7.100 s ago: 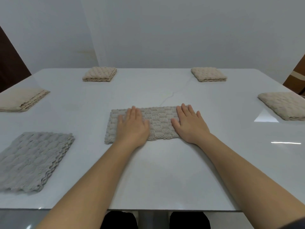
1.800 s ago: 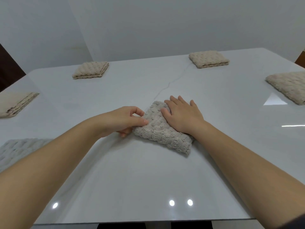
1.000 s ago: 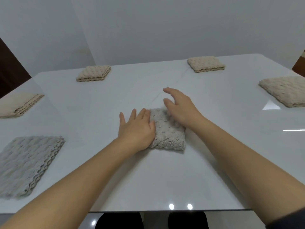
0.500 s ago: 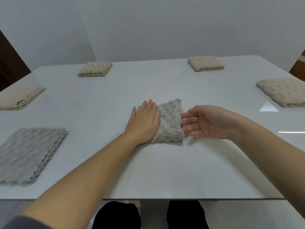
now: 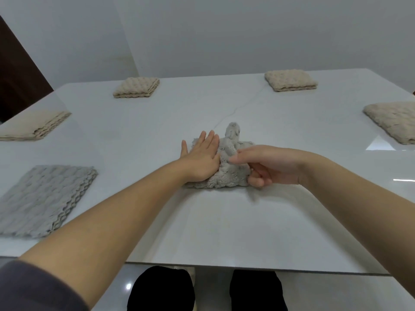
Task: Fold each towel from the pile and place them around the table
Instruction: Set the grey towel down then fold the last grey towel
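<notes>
A small grey knitted towel (image 5: 229, 176) lies folded in the middle of the white table (image 5: 157, 122). My left hand (image 5: 199, 158) presses flat on its left half with straight fingers. My right hand (image 5: 267, 164) grips the towel's right edge, thumb on top and fingers curled underneath, and has lifted that side so a corner of cloth sticks up behind the hands. A folded grey towel (image 5: 45, 198) rests at the near left.
Folded beige towels lie around the table: one at the left edge (image 5: 33, 126), one at the far left (image 5: 137, 87), one at the far right (image 5: 290, 80), one at the right edge (image 5: 393, 122). The table's front edge runs just above my knees.
My right hand has gone from hovering open beside the towel to gripping its right edge and lifting it. The left hand stays pressed on the towel.
</notes>
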The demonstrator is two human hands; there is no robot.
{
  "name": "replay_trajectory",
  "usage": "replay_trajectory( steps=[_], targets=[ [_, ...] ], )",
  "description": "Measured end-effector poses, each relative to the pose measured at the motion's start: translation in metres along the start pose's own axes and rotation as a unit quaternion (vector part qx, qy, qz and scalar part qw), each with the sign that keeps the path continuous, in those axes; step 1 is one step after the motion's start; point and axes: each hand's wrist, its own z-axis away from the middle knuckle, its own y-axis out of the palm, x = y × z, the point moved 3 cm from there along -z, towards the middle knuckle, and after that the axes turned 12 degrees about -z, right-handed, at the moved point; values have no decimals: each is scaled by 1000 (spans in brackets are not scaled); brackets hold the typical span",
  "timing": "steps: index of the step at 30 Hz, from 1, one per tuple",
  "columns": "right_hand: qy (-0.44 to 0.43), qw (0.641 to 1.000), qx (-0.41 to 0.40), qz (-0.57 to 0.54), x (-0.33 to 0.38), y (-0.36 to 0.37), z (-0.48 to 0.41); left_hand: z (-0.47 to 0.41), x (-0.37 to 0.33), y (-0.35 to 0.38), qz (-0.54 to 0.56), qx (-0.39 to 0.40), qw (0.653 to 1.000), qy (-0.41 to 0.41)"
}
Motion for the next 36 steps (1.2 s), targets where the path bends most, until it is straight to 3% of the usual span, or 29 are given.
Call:
replay_trajectory(
  steps=[15, 20, 36],
  targets=[
    [2, 1000, 15, 13, 2, 3, -2, 1, 0, 2, -14, -10, 1000, 8],
    [-5, 990, -20, 137, 5, -2, -4, 0, 0, 2, -12, -18, 1000, 6],
    [-2, 991, -58, 117, -4, -15, 11, -3, 1, 7, -17, -44, 999, 1]
  ],
)
